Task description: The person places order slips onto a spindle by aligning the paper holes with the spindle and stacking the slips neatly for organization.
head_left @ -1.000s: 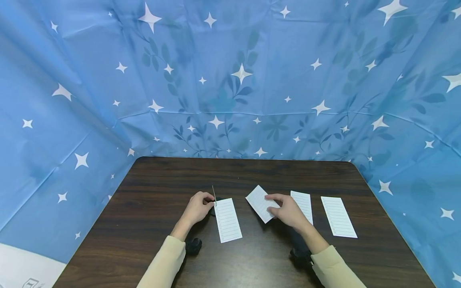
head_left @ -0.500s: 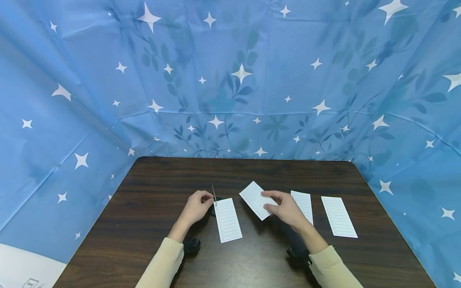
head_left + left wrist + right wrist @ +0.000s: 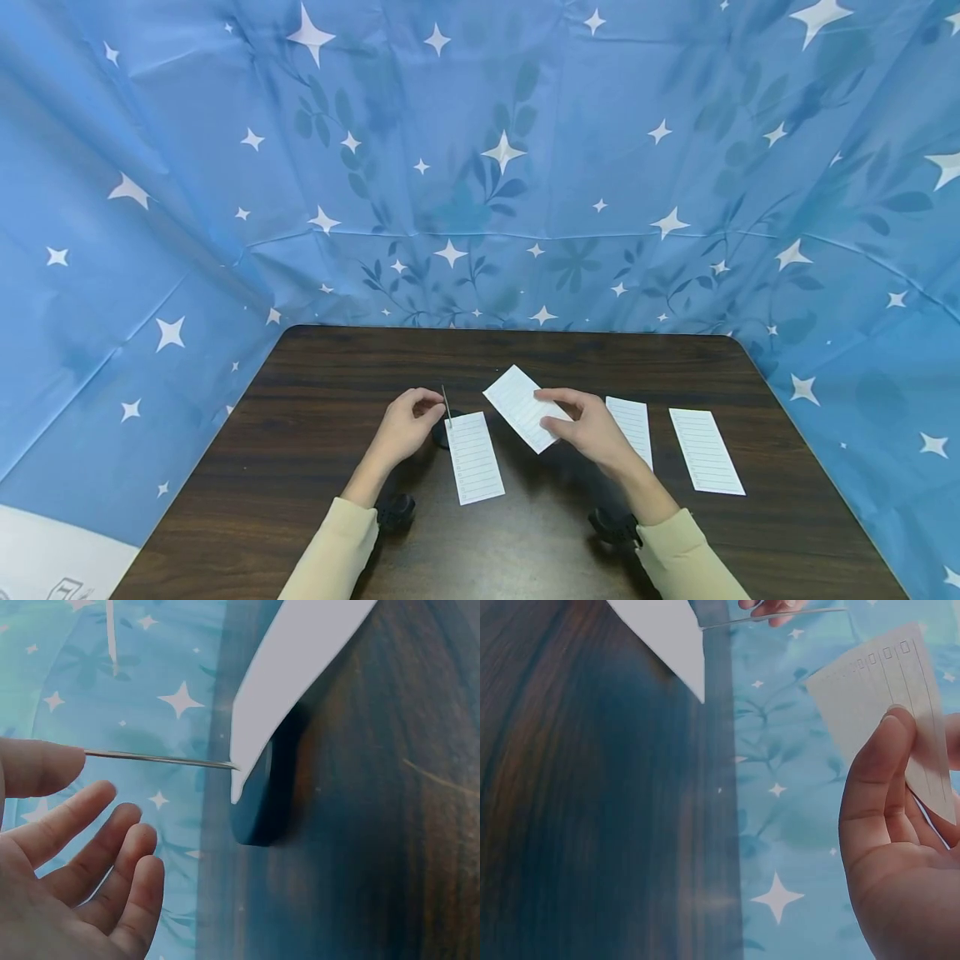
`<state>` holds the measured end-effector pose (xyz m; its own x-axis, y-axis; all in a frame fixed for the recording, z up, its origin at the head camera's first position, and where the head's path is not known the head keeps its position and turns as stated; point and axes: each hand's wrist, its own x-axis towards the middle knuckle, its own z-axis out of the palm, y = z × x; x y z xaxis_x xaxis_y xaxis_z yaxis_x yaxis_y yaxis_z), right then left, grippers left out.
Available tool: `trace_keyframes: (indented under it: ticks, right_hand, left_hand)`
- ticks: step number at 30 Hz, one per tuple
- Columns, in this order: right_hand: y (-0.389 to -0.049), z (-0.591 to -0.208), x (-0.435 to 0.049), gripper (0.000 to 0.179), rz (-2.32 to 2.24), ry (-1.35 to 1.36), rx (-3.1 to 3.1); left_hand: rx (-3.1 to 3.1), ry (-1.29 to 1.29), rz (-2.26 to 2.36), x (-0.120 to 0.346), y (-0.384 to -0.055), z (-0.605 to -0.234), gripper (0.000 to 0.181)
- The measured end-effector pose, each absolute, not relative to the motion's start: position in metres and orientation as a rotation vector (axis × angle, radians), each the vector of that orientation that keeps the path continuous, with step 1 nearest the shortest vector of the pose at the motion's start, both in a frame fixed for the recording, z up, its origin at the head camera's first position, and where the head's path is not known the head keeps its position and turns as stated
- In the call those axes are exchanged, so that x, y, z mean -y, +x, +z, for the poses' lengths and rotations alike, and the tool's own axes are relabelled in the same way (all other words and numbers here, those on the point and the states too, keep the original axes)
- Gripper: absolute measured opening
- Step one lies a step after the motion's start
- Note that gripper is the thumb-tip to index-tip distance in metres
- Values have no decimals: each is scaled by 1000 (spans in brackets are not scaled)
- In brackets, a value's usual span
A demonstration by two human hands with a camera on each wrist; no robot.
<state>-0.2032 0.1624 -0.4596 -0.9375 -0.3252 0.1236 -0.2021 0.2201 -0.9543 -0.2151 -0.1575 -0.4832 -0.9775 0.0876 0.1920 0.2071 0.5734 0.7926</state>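
Observation:
A spike paper holder (image 3: 157,759) with a dark base (image 3: 264,802) stands left of centre. Its thin spike pierces one end of a lined checklist sheet (image 3: 476,462), which slopes away from it. My left hand (image 3: 405,427) has thumb and index fingertips right at the upper spike; the other fingers (image 3: 105,881) spread loosely in the left wrist view. My right hand (image 3: 592,423) pinches a second checklist sheet (image 3: 517,402) between thumb and fingers, raised above the table. Small boxes along its lines show on that sheet (image 3: 877,682) in the right wrist view.
Two more checklist sheets lie at the right: one (image 3: 633,425) partly behind my right wrist, another (image 3: 707,451) farther over. All this is on a dark wood table (image 3: 495,550). A blue star-patterned curtain (image 3: 480,200) hangs behind its far edge.
My right hand has carried its sheet left and a little away from me, nearer the spike. My left hand has drawn slightly up and back from the pierced sheet's end.

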Motion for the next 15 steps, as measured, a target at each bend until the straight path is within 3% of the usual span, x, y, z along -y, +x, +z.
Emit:
trace_keyframes:
  ticks: [15]
  right_hand:
    - [-198, -439, -152, 46, -1979, -554, -2230]
  left_hand:
    - [2488, -280, -1467, 155, -213, -464, 17]
